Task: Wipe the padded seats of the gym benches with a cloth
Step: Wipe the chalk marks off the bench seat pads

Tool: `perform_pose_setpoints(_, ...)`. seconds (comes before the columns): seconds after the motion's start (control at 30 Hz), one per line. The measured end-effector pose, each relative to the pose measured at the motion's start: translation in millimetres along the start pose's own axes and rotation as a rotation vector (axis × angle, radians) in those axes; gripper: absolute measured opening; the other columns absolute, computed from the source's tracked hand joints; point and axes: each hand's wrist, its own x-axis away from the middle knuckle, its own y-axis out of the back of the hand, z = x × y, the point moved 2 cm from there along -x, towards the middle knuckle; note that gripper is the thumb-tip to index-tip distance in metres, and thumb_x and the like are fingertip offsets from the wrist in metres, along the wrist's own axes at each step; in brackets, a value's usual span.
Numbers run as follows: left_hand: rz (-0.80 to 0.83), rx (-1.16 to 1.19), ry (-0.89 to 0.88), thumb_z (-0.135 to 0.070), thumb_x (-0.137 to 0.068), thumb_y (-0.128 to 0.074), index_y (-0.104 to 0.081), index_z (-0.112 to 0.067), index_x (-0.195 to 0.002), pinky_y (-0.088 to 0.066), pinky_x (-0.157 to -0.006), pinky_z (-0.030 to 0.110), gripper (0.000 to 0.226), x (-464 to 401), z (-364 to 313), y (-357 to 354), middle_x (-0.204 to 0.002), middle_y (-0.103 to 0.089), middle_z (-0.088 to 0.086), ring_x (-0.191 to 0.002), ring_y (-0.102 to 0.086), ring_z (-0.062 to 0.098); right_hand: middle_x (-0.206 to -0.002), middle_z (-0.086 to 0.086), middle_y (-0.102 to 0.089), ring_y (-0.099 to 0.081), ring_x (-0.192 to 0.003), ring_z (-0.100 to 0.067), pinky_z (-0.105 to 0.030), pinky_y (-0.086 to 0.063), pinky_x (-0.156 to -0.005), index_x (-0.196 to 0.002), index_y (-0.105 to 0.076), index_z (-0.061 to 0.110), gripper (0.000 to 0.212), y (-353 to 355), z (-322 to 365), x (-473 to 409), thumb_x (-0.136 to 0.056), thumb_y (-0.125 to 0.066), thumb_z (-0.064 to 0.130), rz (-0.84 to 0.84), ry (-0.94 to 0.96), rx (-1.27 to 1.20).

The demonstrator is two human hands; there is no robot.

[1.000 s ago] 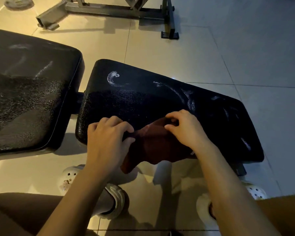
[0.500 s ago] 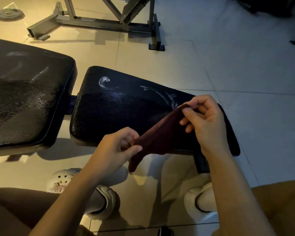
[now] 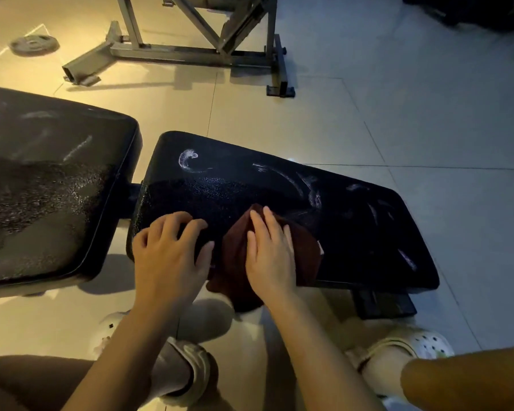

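Lying flat under the right hand (image 3: 270, 256), the cloth (image 3: 235, 256) touches the seat (image 3: 353, 226); fingers straight, no grip

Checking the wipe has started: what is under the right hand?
The cloth lies under the right hand, spread on the seat. The pad beneath the cloth is covered, so its state there cannot be seen.
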Motion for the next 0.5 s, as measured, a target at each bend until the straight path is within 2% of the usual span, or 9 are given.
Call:
perform_pose_setpoints(0.03,-0.013,-0.035,-0.016,-0.039,-0.086,-0.052,-0.065,-0.017,-0.109,-0.032,-0.091,0.046,0.035,-5,5,-3,-0.114,-0.058,0.008,-0.111,-0.048,0.030,-0.162,0.004,-0.017,-0.019,-0.147,-0.012,-0.033,0.004,-0.120,-0.153,-0.024,0.026,0.056,-3,-4,0,-0.102,-0.015,0.046,0.003,0.019,0.051)
perform_pose_setpoints(0.1,-0.016,-0.077,-0.053,-0.039,-0.089,-0.051,-0.063,-0.016,-0.115,-0.029,-0.097,0.048,0.037,-15,9,-8,-0.118,-0.058,0.010,-0.116,-0.047,0.030,-0.163,0.006,-0.013,-0.017,-0.147,-0.010,-0.032,0.007,-0.119,-0.154,-0.019,0.028,0.064,-1,-15,-3,-0.097,-0.005,0.052,0.025,0.077,0.115)
perform_pose_setpoints(0.2,0.013,-0.137,-0.106,-0.042,-0.094,-0.047,-0.060,-0.016,-0.121,-0.029,-0.103,0.051,0.040,-23,7,-18,-0.122,-0.060,0.010,-0.122,-0.048,0.031,-0.163,0.008,-0.007,-0.010,-0.146,-0.005,-0.026,0.009,-0.116,-0.155,-0.012,0.030,0.058,9,-41,-6,-0.100,-0.013,0.052,0.045,0.054,0.173)
perform_pose_setpoints(0.27,-0.034,-0.175,-0.114,-0.043,-0.096,-0.047,-0.061,-0.015,-0.121,-0.031,-0.102,0.047,0.040,-21,6,-21,-0.121,-0.062,0.010,-0.120,-0.050,0.029,-0.163,0.008,-0.003,-0.007,-0.147,-0.006,-0.027,0.008,-0.118,-0.155,-0.010,0.030,0.057,19,-68,-7,-0.102,-0.017,0.049,0.045,-0.099,0.194)
perform_pose_setpoints(0.37,-0.099,-0.209,-0.105,-0.043,-0.098,-0.046,-0.062,-0.015,-0.119,-0.034,-0.094,0.045,0.039,-19,5,-23,-0.117,-0.065,0.008,-0.116,-0.051,0.028,-0.164,0.004,0.000,-0.008,-0.150,-0.016,-0.036,0.004,-0.121,-0.155,-0.007,0.029,0.061,27,-92,-9,-0.098,-0.011,0.051,0.040,-0.265,0.225)
perform_pose_setpoints(0.43,-0.108,-0.229,-0.100,-0.045,-0.098,-0.044,-0.062,-0.016,-0.119,-0.036,-0.091,0.044,0.040,-19,3,-26,-0.117,-0.065,0.007,-0.115,-0.051,0.027,-0.164,0.002,0.004,-0.005,-0.150,-0.019,-0.039,0.007,-0.120,-0.154,-0.002,0.030,0.061,24,-89,-9,-0.098,-0.010,0.051,0.071,-0.274,0.254)
perform_pose_setpoints(0.5,-0.129,-0.228,-0.101,-0.044,-0.099,-0.044,-0.062,-0.015,-0.119,-0.037,-0.088,0.044,0.040,-18,2,-28,-0.117,-0.065,0.007,-0.113,-0.052,0.027,-0.163,0.003,0.010,0.000,-0.150,-0.019,-0.036,0.011,-0.119,-0.153,0.004,0.031,0.058,17,-72,-10,-0.101,-0.011,0.050,0.105,-0.188,0.241)
